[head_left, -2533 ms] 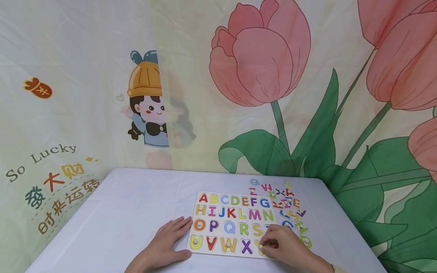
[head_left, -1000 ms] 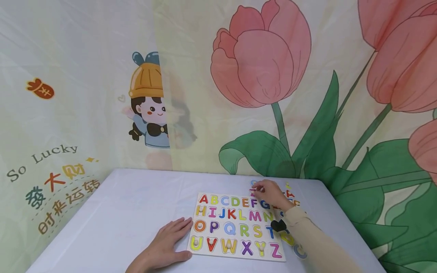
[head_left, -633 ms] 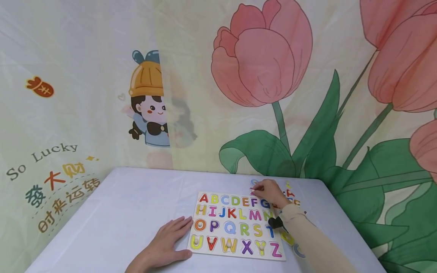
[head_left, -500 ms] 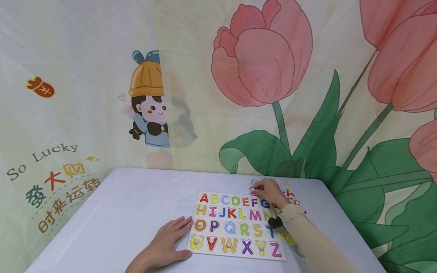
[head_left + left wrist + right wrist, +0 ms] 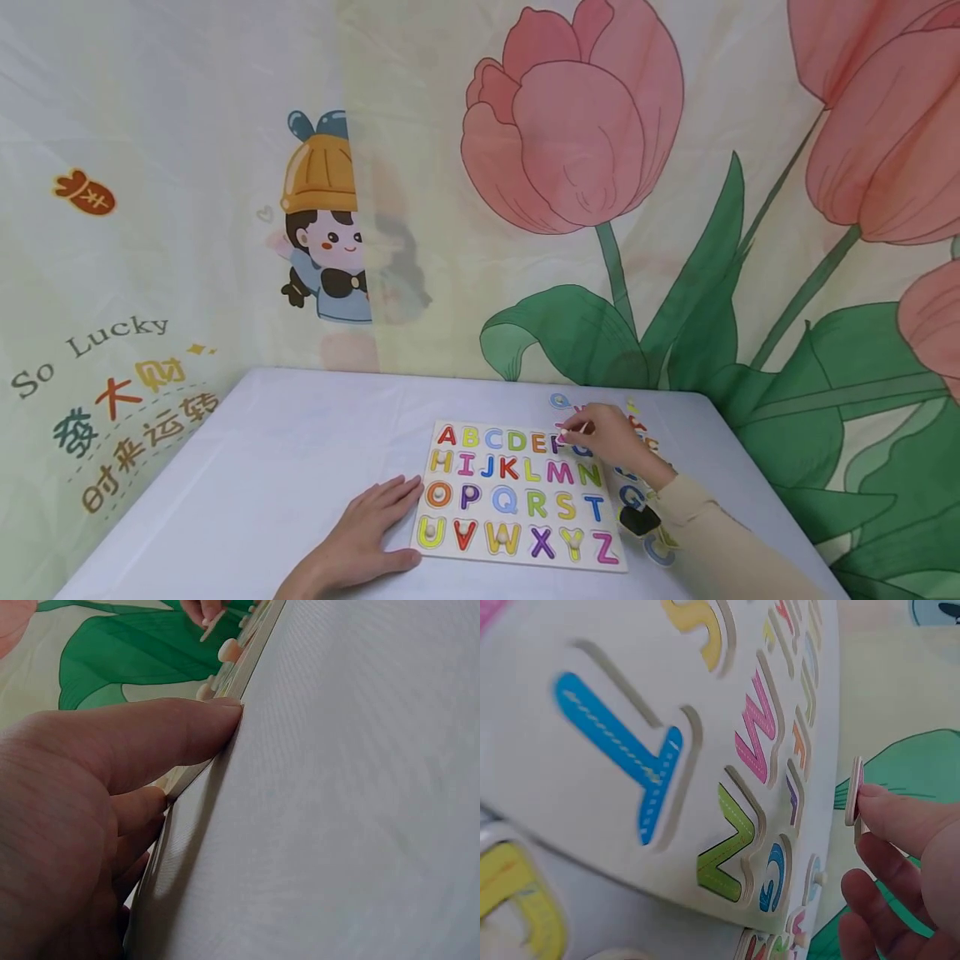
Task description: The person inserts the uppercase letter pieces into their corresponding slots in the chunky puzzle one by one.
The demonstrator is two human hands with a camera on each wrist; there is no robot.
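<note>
A pale wooden alphabet puzzle board (image 5: 483, 517) lies on the table. My left hand (image 5: 367, 529) rests flat beside it, thumb and fingertips right at its left edge; in the left wrist view, the thumb (image 5: 187, 727) touches that edge. Over the board's back right corner, my right hand (image 5: 603, 433) pinches a pink letter piece (image 5: 853, 791) by its knob between thumb and finger, raised above the board. Its letter shape is seen edge-on. Knobbed pieces, among them a yellow U (image 5: 431, 532), a red V (image 5: 465, 533) and a yellow Y (image 5: 573, 546), sit in their recesses.
Loose letter pieces lie behind and right of the board, among them a light blue Q (image 5: 560, 401) and a blue-grey C-shaped piece (image 5: 660, 550). Some are hidden under the right forearm. White cloth (image 5: 225, 500) covers the table; a printed tulip curtain (image 5: 592, 150) hangs behind.
My right hand moved from the Y at the board's front to the loose pieces at the back, took up the pink letter piece and drew it slightly nearer. My left hand stayed put.
</note>
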